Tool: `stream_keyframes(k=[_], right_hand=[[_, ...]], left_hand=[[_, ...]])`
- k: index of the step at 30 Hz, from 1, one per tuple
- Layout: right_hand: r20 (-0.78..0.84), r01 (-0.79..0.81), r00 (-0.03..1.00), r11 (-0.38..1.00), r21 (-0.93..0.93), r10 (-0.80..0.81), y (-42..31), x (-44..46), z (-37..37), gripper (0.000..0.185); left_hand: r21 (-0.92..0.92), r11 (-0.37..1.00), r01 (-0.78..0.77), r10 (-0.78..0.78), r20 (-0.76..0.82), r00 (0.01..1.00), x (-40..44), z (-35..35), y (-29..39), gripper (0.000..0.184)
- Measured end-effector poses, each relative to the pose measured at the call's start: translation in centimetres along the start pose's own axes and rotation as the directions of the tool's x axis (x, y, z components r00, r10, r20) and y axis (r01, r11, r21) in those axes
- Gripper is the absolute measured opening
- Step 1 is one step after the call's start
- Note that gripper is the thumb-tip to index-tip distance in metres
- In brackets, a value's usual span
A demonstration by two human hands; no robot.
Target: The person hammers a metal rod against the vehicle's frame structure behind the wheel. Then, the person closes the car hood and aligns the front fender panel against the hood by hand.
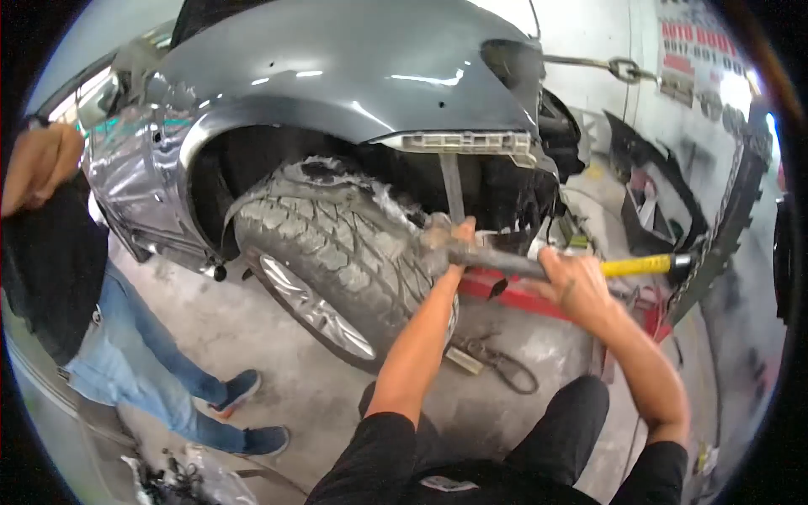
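My right hand [576,286] is wrapped round the handle of a sledgehammer [627,267], whose grip end is yellow and black. The hammer lies across the view, its blurred head [434,246] pointing left beside the front tyre. My left hand [461,233] is partly hidden behind the hammer and looks closed round the lower end of a flat metal bar [452,185]. This bar stands nearly upright below a pale plastic bracket [463,144] on the grey car fender [362,67]. The muddy, turned-out front wheel [337,252] is just left of my left forearm.
Another person in jeans [139,353] stands at the left. A red metal beam [522,295] runs low behind my arms. A chain [624,69] reaches the car's front, and a dark post [732,219] stands right. A cable loop [509,370] lies on the floor.
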State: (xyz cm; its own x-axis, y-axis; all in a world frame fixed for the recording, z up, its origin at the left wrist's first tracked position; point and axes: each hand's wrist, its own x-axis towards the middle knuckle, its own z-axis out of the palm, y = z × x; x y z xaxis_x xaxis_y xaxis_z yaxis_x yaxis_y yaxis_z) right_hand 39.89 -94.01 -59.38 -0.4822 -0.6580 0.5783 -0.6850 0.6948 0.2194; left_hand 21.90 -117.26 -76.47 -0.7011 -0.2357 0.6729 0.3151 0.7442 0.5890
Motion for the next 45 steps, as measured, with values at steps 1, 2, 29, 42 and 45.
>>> stream_keyframes(k=[1,2,29,42,45], right_hand=[[0.03,-0.027,0.999,0.995,0.099,0.024,-0.9,-0.8,0.7,0.034],[0.143,-0.143,0.982,0.984,0.108,0.127,-1.5,-1.0,0.3,0.039],[0.036,-0.792,0.483,0.419,0.444,0.875,-15.0,-6.3,-0.3,0.04],[0.009,-0.8,0.31,0.256,0.542,0.951,-14.2,-6.5,1.0,0.042],[0.042,-0.8,0.353,0.278,0.531,0.935,-14.0,-6.8,0.7,0.043]], left_hand=[[0.034,0.999,-0.043,0.045,-0.074,0.996,0.6,3.0,-2.8,0.026],[0.073,0.994,-0.08,0.09,-0.147,0.985,1.2,6.0,-5.6,0.024],[-0.801,0.481,0.358,-0.525,0.064,0.849,-1.7,-1.4,3.5,0.027],[-0.921,0.306,0.242,-0.484,0.069,0.872,-3.7,2.0,3.8,0.022],[-0.889,0.32,0.327,-0.516,0.126,0.847,-4.3,2.6,4.2,0.022]])
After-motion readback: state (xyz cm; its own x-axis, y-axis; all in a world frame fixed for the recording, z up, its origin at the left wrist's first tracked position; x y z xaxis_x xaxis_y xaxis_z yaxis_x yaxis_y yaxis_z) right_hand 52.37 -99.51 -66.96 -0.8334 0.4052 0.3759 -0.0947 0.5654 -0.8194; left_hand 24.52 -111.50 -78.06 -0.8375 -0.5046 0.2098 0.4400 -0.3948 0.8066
